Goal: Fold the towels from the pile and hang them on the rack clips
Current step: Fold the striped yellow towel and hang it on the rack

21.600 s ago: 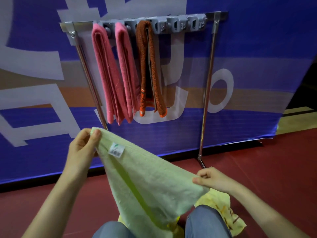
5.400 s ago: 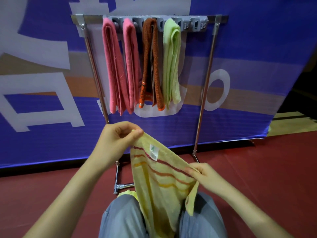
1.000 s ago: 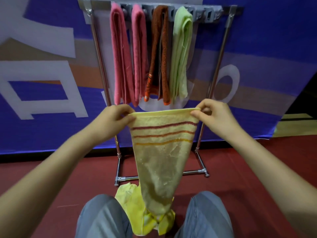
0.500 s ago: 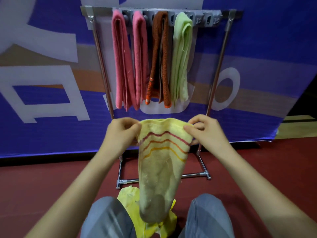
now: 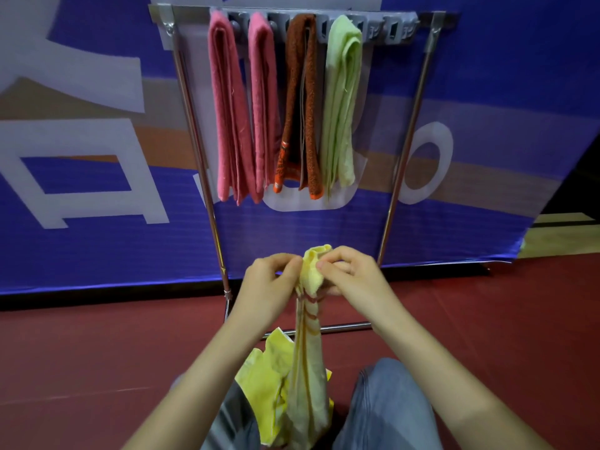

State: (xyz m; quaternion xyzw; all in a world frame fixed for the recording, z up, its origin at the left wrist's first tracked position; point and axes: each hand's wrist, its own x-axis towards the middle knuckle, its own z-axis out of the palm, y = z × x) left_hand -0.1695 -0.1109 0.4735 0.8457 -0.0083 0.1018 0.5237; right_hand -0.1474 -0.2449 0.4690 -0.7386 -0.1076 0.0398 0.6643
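Yellow terry towel with red and orange stripes (image 5: 306, 378) hangs limp between a seated person's grey-trousered knees (image 5: 389, 404), its tail brushing a brighter yellow towel (image 5: 269, 368) crumpled below. Both hands grip its bunched top edge: the left hand (image 5: 269, 285) pinches from one side and the right hand (image 5: 352, 280) from the other, fingertips almost meeting. Soft, light and floppy, the cloth will likely hold no fold unaided, so the sound hold is at that gathered top, all layers pinched together. Beyond, on the red floor (image 5: 487, 319), stands a chrome rack (image 5: 406, 141). Two folded pink towels (image 5: 227, 108), a rust-brown towel (image 5: 298, 92) and a pale green towel (image 5: 342, 92) fill its left clips, leaving grey empty clips (image 5: 394, 29) at the right. A blue banner (image 5: 97, 248) backs the scene.
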